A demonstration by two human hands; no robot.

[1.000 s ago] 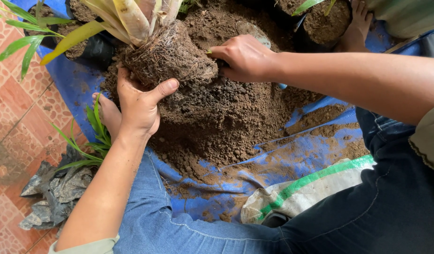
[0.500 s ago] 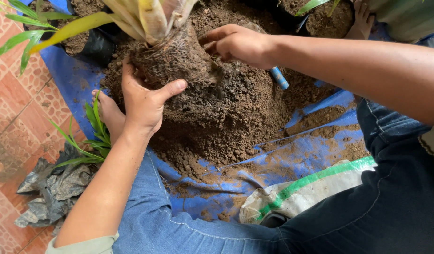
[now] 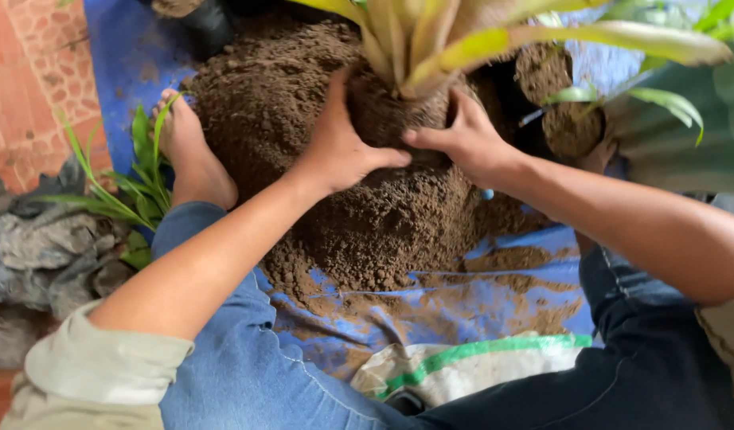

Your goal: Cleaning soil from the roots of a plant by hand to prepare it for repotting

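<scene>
A plant with long yellow-green leaves (image 3: 431, 40) stands with its dark root ball (image 3: 391, 119) on a big heap of brown soil (image 3: 367, 223). My left hand (image 3: 343, 143) grips the left side of the root ball, thumb across its front. On the right side, my right hand (image 3: 466, 139) presses against the same root ball, fingers wrapped round it. Both hands hold the plant upright above the heap.
The soil lies on a blue tarp (image 3: 462, 310). My bare foot (image 3: 188, 151) rests at the heap's left, beside small green shoots (image 3: 140, 183). Crumpled grey bags (image 3: 40, 255) lie on red paving. A white-and-green sack (image 3: 470, 362) sits near my knees; another potted root ball (image 3: 570, 123) stands right.
The view has shifted and both hands have closed round the root ball from either side; the right hand came down off the soil heap onto the plant, which now stands more upright.
</scene>
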